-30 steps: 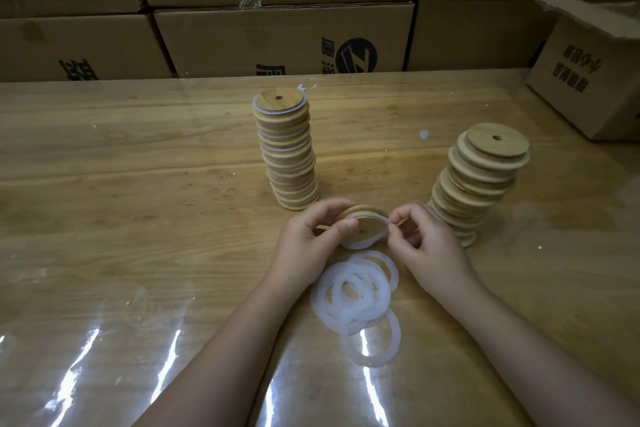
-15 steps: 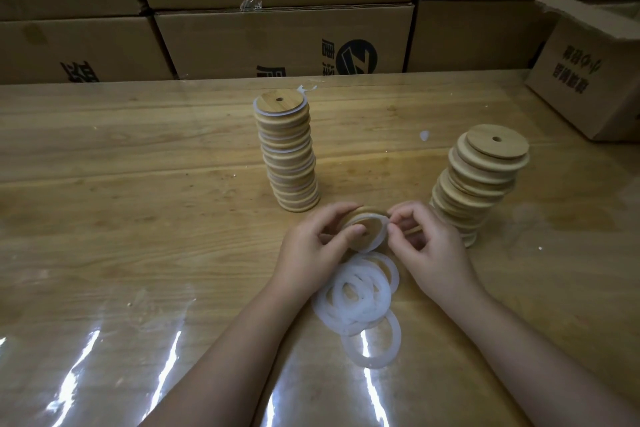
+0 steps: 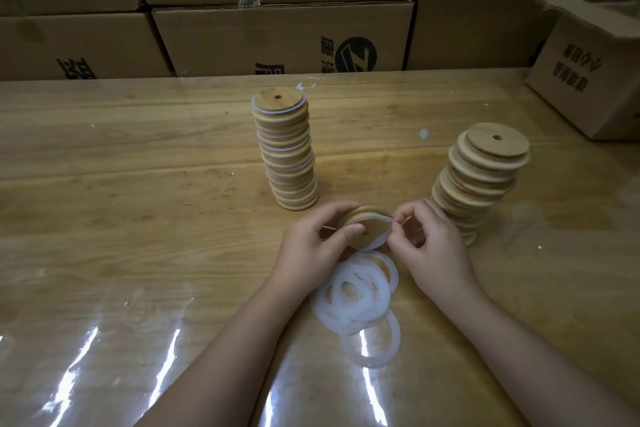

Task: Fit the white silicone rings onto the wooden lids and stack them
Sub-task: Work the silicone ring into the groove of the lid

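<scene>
My left hand (image 3: pixel 311 239) grips a round wooden lid (image 3: pixel 372 230) just above the table, thumb pressed on its face. A white silicone ring (image 3: pixel 382 242) runs around the lid's right and lower edge. My right hand (image 3: pixel 427 239) pinches that ring at the lid's right side. Below the hands lies a loose pile of white rings (image 3: pixel 356 295) on the table. A tall stack of lids with rings fitted (image 3: pixel 285 152) stands behind my left hand. A leaning stack of bare wooden lids (image 3: pixel 479 177) stands to the right.
The wooden table (image 3: pixel 138 218) has a glossy clear cover with glare near the front. Cardboard boxes (image 3: pixel 277 35) line the back edge. Another cardboard box (image 3: pixel 588 80) sits on the table at the far right.
The white ring has closed tighter around the lid's edge under my right fingers. Both hands stay in nearly the same place. The stacks and ring pile have not moved.
</scene>
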A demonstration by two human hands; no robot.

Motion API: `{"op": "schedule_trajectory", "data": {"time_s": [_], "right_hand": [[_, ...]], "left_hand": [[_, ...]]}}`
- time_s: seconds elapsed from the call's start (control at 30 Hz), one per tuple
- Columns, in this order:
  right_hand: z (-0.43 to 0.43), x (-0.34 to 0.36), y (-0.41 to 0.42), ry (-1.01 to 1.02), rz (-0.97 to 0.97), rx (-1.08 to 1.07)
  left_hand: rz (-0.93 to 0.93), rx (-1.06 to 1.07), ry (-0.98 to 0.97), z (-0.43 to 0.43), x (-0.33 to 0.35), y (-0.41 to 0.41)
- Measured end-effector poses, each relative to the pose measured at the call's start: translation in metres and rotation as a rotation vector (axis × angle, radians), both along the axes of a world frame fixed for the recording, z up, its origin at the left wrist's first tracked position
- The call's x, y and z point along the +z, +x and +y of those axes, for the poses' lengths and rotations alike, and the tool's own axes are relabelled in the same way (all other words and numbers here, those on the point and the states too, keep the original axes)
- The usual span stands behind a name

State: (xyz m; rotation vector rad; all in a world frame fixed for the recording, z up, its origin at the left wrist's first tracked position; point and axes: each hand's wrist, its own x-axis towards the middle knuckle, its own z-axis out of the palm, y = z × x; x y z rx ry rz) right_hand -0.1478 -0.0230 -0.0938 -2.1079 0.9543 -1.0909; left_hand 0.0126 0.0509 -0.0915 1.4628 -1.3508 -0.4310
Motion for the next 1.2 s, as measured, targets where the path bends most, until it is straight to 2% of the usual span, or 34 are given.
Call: {"op": "schedule_trajectory", "data": {"time_s": [0.23,0.47,0.6,0.73,1.2], "right_hand": [[-0.0041,-0.0030,-0.0013,0.153,0.002,0.044],[-0.0026,-0.0037,0.0006,0.116,-0.006,0.057],[-0.0005,-0.0007,0.0000,0.021,-0.069,0.073],[0.0015,0.0014,0.0001,-0.089,-0.041,0.081],[0.0019,-0.0002,0.0008,-0.031,-0.087,0.039]], "left_hand": [[0.039,0.002,0.026,0.0011,0.0022,0.0003],[0.137,-0.034,0.031,0.0022,0.0016,-0.0001],[0.077,-0.069,0.024,0.0033,0.0006,-0.0021],[-0.037,-0.017,-0.023,0.0047,0.0009,-0.0043],[-0.128,0.012,-0.066,0.0005,0.0046,0.0016]]}}
